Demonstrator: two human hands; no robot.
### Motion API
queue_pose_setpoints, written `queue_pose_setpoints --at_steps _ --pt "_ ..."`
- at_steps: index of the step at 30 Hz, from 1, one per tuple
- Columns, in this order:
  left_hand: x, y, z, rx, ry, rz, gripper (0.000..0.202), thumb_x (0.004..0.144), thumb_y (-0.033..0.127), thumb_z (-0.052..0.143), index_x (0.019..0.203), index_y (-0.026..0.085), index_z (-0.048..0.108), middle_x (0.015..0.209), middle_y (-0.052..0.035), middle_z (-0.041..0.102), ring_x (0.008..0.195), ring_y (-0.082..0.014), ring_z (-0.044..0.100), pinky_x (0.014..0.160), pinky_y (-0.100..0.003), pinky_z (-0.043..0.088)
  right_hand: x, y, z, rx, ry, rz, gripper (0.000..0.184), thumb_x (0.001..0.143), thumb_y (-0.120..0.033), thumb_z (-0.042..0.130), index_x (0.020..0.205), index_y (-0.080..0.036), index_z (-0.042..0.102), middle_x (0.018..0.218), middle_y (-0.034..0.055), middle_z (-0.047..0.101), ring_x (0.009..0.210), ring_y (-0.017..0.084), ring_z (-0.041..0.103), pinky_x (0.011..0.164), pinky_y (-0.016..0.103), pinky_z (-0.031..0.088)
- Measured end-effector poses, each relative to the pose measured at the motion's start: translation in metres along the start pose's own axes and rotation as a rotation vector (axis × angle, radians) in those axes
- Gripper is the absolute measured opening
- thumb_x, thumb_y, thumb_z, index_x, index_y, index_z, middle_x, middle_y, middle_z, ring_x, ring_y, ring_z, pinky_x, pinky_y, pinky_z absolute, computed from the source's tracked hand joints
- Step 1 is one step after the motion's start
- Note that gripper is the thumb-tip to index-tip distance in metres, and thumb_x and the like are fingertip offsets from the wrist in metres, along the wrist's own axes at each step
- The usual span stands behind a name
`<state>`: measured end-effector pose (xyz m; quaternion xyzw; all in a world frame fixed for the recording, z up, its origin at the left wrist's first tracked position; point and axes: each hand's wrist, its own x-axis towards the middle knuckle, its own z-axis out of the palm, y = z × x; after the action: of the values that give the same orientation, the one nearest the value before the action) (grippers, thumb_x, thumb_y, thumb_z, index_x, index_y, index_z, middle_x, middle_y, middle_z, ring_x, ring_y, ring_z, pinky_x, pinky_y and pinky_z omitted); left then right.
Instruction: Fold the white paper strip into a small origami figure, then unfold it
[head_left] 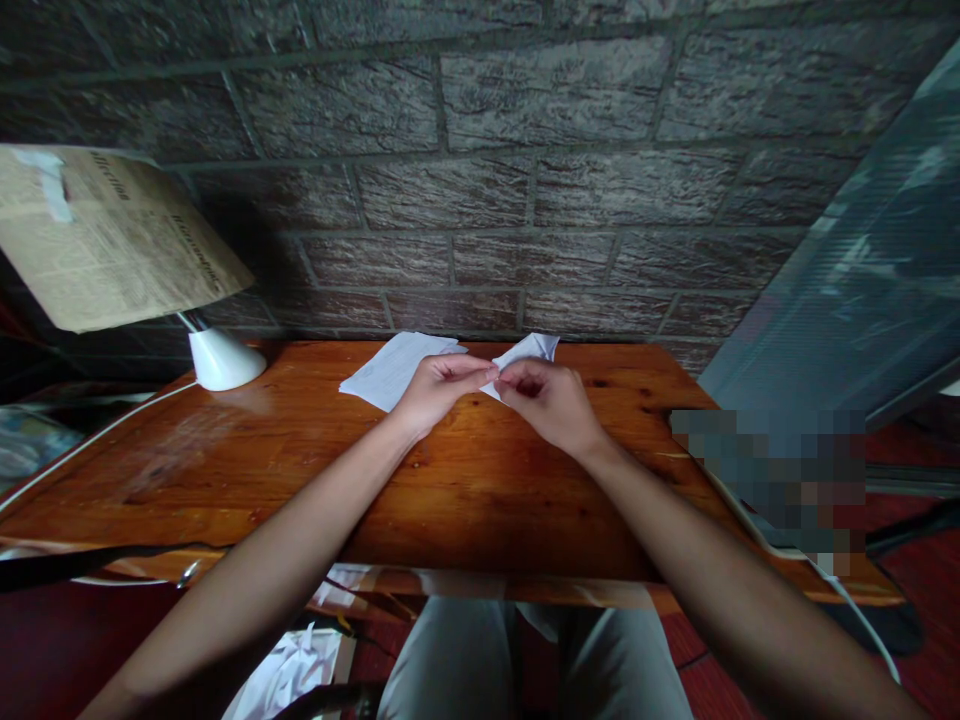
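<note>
Both hands meet over the back middle of the wooden desk (pixel 480 500). A white paper (pixel 531 347) with folds in it shows behind and between the fingertips, its far corner raised. My left hand (pixel 439 388) is closed, thumb and fingers pinching at the paper's near left edge. Curled just to the right, my right hand (pixel 551 402) pinches the same paper, its fingertips almost touching the left ones. The fingers hide part of the paper. Left of my left hand lies a small stack of white sheets (pixel 390 365) with faint lines.
A lamp with a newspaper-covered shade (pixel 124 240) and white base (pixel 221 358) stands at the back left. Behind the desk rises a brick wall (pixel 480 190). A blurred-out object (pixel 780 480) is at the right edge. Below left, a box holds crumpled papers (pixel 292 670).
</note>
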<state>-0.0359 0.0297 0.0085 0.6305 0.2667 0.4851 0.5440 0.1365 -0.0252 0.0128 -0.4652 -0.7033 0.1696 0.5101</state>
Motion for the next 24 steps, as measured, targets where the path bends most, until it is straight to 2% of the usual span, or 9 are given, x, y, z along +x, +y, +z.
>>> queue_pose_setpoints --at_steps 6,9,16,20,24 --pt "0.0 -0.003 -0.001 -0.121 0.005 -0.123 0.028 0.064 0.038 0.087 0.081 0.018 0.079 0.085 -0.0038 0.075 0.08 -0.0153 0.067 0.081 -0.031 0.054 0.0 0.0 0.0 0.003 -0.008 0.006 0.013 0.081 -0.031 0.066 0.078 -0.019 0.071 0.074 0.0013 0.071 0.062 0.013 0.06 0.063 0.025 0.048" --pt "-0.001 -0.001 0.0 -0.132 -0.011 -0.12 0.026 0.065 0.039 0.086 0.08 0.018 0.078 0.081 -0.0021 0.074 0.078 -0.0136 0.066 0.08 -0.029 0.054 0.0 0.0 0.0 0.012 -0.007 0.006 0.013 0.081 -0.03 0.066 0.078 -0.019 0.071 0.074 0.0017 0.071 0.062 0.013 0.059 0.063 0.025 0.048" --pt "0.0 0.003 0.006 -0.079 -0.029 -0.071 0.038 0.073 0.054 0.077 0.084 0.017 0.079 0.079 -0.0033 0.073 0.078 -0.0156 0.066 0.08 -0.03 0.053 0.0 0.002 0.001 0.02 0.0 0.03 0.011 0.079 -0.028 0.066 0.076 -0.019 0.07 0.075 0.0014 0.072 0.064 0.013 0.062 0.064 0.025 0.049" --pt "0.0 0.001 0.006 -0.058 0.015 -0.004 0.038 0.067 0.044 0.084 0.095 0.019 0.078 0.093 -0.0051 0.077 0.088 -0.0192 0.069 0.088 -0.034 0.052 0.003 0.008 0.001 0.098 0.033 0.087 0.012 0.079 -0.031 0.067 0.076 -0.019 0.07 0.077 0.0024 0.073 0.066 0.015 0.063 0.064 0.026 0.05" --pt "0.001 0.0 0.005 -0.052 0.046 0.0 0.044 0.058 0.035 0.09 0.097 0.019 0.077 0.093 -0.006 0.078 0.088 -0.0216 0.071 0.094 -0.04 0.051 0.004 0.015 0.002 0.216 0.0 0.151 0.016 0.079 -0.035 0.068 0.078 -0.019 0.069 0.072 0.0021 0.071 0.061 0.014 0.062 0.062 0.027 0.051"
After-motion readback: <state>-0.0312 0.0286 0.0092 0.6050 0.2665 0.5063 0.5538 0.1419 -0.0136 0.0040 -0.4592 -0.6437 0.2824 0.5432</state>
